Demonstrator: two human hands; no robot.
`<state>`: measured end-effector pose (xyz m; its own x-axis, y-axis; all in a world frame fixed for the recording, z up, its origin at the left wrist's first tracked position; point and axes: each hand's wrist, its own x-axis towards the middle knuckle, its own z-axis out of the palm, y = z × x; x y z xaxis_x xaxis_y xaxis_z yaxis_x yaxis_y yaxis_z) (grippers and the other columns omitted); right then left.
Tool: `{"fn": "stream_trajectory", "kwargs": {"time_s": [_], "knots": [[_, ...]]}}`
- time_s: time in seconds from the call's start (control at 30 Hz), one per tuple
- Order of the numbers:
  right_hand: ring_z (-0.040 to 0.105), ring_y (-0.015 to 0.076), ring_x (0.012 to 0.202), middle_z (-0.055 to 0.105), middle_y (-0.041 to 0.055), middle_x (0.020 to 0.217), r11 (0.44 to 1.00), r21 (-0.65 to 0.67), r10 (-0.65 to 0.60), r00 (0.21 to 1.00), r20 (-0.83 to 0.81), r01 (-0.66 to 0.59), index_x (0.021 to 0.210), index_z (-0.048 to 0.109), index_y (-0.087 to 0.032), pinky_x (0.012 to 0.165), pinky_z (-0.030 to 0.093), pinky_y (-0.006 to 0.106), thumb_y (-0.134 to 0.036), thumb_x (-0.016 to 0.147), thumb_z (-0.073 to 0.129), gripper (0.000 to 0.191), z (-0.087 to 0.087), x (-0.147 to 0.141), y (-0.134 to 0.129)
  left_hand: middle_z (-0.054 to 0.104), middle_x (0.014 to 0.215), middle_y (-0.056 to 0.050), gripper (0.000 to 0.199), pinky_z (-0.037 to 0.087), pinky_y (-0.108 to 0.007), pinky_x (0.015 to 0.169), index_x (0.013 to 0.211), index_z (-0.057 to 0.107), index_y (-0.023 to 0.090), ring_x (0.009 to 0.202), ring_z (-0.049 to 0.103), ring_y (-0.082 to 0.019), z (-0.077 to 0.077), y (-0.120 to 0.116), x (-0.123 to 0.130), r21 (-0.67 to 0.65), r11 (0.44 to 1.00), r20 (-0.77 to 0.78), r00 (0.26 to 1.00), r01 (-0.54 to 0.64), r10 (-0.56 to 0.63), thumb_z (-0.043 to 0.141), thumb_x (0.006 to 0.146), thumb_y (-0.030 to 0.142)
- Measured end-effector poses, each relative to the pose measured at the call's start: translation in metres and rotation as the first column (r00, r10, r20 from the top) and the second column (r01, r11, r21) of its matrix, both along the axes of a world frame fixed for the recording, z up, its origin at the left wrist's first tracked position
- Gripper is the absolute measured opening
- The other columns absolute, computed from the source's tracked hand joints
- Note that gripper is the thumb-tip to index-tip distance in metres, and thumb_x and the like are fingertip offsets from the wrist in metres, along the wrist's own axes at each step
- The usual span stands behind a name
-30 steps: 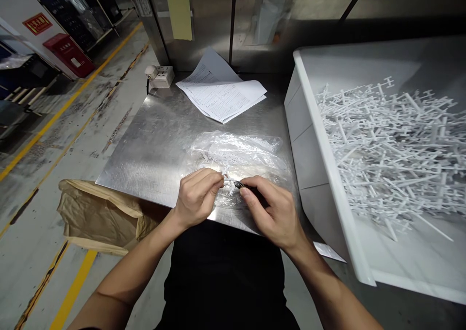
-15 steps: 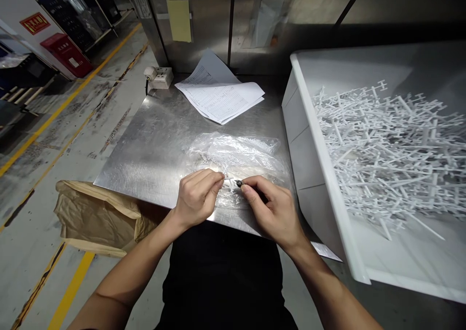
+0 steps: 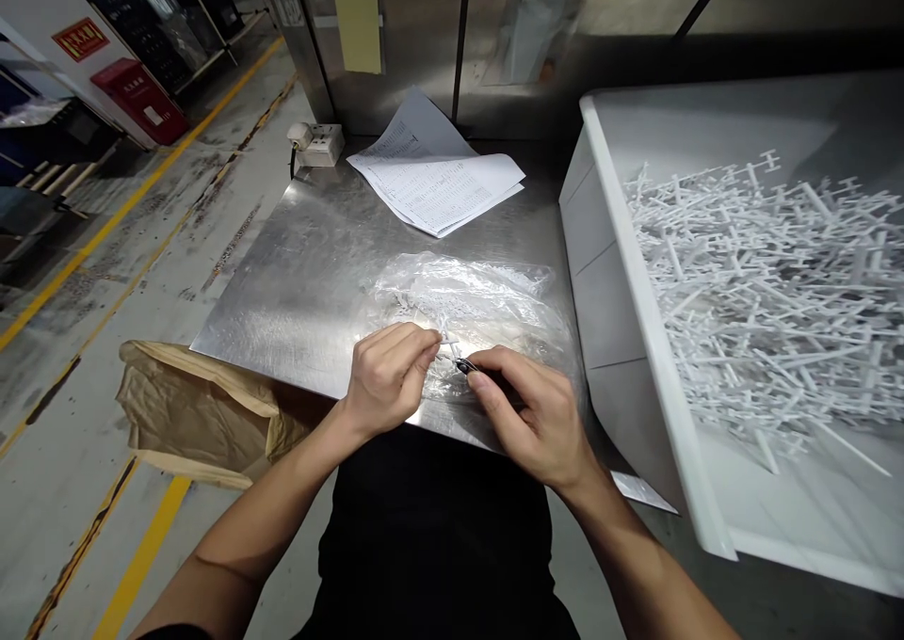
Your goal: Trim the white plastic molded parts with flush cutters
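Left hand point(image 3: 388, 376): with grip closed in a fingertip pinch on a small white piece point(image 3: 450, 341); probably held by the end to leave the rest in reach of the other hand.
Right hand point(image 3: 537, 414): with grip closed on a small black tool point(image 3: 464, 365), between thumb and forefinger; tip pointed leftward at the piece, likely for fine control (too small to tell blade from nipper).
White piece: at the left fingertips, above the clear bag, close to the tool tip; contact with the tool impossible to tell.
Table point(image 3: 282, 273): under the near work, probably for a firm, bright surface close to the body.
Clear bag point(image 3: 487, 301): lying crumpled and flat on the table beyond and beneath the hands, perhaps to catch small bits; with little white bits at its left part, whether inside or on top unclear.
Bin point(image 3: 614, 311): large, pale, open-topped, at the right, seemingly for easy reach; heaped with tangled white sticks point(image 3: 777, 301), many with short crossbars.
Brown bag point(image 3: 198, 414): at the left, below the table edge, mouth open; contents impossible to tell.
Papers point(image 3: 444, 188): near the back of the table, beyond the clear bag, presumably for reading.
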<state>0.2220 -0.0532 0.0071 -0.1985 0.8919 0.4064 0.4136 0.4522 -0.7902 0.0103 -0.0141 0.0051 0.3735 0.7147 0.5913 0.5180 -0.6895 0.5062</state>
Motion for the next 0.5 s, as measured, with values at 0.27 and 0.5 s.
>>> {"fn": "stream_trajectory", "kwargs": {"time_s": [0.27, 0.5], "knots": [[0.074, 0.0199, 0.080, 0.079, 0.0024, 0.093, 1.000, 0.010, 0.017, 1.000, 0.001, -0.017, 0.109, 0.071, -0.024, 0.075, 0.055, 0.034, -0.022, 0.109, 0.062, 0.009, -0.0009, 0.0002, 0.0001, 0.068, 0.079, -0.002, 0.017, 0.047, -0.029, 0.069, 0.099, 0.067, 0.018, 0.072, 0.059, -0.013, -0.0010, -0.0010, 0.0003, 0.068, 0.998, -0.042, 0.999, -0.009, 0.012, 0.055, 0.109, 0.011], [0.067, 0.0163, 0.069, 0.075, 0.0001, 0.085, 0.993, -0.119, 0.002, 1.000, -0.025, -0.005, 0.102, 0.071, -0.024, 0.066, 0.050, 0.030, -0.025, 0.110, 0.061, 0.013, -0.0009, 0.0010, 0.0000, 0.072, 0.082, -0.002, 0.014, 0.049, -0.029, 0.069, 0.101, 0.070, 0.017, 0.073, 0.065, -0.014, -0.0064, -0.0004, 0.0017, 0.079, 0.996, -0.100, 0.994, -0.036, 0.044, 0.058, 0.109, 0.015]]}}
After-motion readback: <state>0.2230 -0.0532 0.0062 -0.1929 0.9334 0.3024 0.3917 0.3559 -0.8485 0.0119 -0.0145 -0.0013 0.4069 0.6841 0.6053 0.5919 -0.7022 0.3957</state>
